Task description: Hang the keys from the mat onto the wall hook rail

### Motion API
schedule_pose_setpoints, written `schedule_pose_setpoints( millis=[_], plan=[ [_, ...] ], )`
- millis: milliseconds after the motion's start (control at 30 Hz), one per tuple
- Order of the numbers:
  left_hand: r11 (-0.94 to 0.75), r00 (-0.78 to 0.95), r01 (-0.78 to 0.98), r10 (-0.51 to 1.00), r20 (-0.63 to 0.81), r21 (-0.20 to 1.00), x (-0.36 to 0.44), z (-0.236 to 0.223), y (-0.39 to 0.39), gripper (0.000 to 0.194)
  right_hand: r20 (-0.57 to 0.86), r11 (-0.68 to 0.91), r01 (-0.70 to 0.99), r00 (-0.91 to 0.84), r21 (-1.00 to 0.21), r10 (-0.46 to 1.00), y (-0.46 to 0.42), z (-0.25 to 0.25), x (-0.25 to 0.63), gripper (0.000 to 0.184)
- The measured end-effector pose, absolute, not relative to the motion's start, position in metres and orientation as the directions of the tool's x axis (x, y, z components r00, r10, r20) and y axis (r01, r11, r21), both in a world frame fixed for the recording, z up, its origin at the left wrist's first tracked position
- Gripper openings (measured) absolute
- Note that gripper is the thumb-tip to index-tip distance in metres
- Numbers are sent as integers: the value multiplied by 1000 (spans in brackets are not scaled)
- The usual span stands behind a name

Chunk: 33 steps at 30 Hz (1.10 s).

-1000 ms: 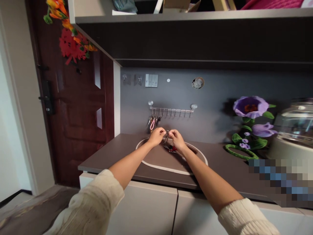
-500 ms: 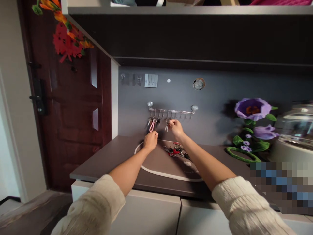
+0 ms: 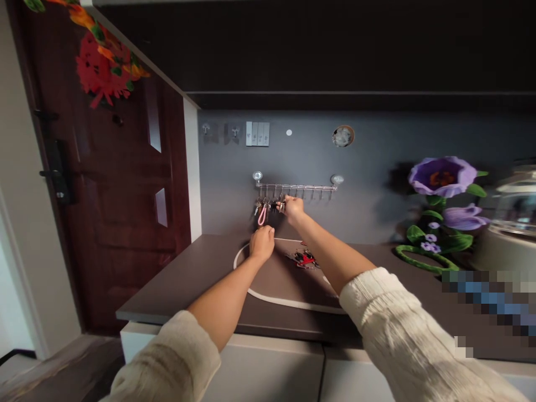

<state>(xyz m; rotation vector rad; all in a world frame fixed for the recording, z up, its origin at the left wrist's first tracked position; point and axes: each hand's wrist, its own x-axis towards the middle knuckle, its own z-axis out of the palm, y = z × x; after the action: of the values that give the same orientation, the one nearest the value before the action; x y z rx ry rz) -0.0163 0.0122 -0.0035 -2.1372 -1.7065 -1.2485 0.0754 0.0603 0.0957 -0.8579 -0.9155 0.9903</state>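
Note:
My right hand [image 3: 294, 209] is closed on a bunch of keys [image 3: 282, 206], held up at the hooks of a clear hook rail [image 3: 297, 187] on the grey wall. Left of it, several keys hang on the rail, among them a set with a pink strap [image 3: 262, 214]. My left hand [image 3: 262, 243] hovers low in front of these, just under the strap, its fingers curled; whatever they may hold is hidden. On a brown mat [image 3: 276, 285] with a white border lies a pile of keys [image 3: 304, 258] with red and black parts, partly behind my right forearm.
A dark shelf [image 3: 310, 50] overhangs the counter [image 3: 188, 279]. To the right stand purple fabric flowers [image 3: 443, 177] and a glass-topped appliance [image 3: 513, 218]. At left is a dark red door [image 3: 125, 234] with a handle. Switches [image 3: 257, 134] sit above the rail.
My right hand has moved left and slightly up with its keys, closer to the hanging ones. My left hand stays almost in place. The view has tipped down a little.

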Motion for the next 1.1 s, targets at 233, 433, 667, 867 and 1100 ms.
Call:
schedule_pose_setpoints(
  millis=[233,433,667,867,1100],
  plan=[
    [-310,6,884,755,656,350,-15,-3,11,32,167,295,-361,345,-885,923,66,95,67,17],
    [-305,-5,879,762,647,366,-16,-3,12,32,139,277,-358,366,-892,920,69,92,69,16],
    [-310,-5,879,754,657,363,-17,-2,12,31,147,259,-318,335,-912,931,71,85,76,16],
    [-311,8,887,750,662,342,-16,-1,9,31,148,231,-273,293,-934,945,67,81,80,18],
    [-345,42,886,724,689,309,-16,1,6,30,143,197,-219,238,-956,961,56,74,92,17]
  ],
)
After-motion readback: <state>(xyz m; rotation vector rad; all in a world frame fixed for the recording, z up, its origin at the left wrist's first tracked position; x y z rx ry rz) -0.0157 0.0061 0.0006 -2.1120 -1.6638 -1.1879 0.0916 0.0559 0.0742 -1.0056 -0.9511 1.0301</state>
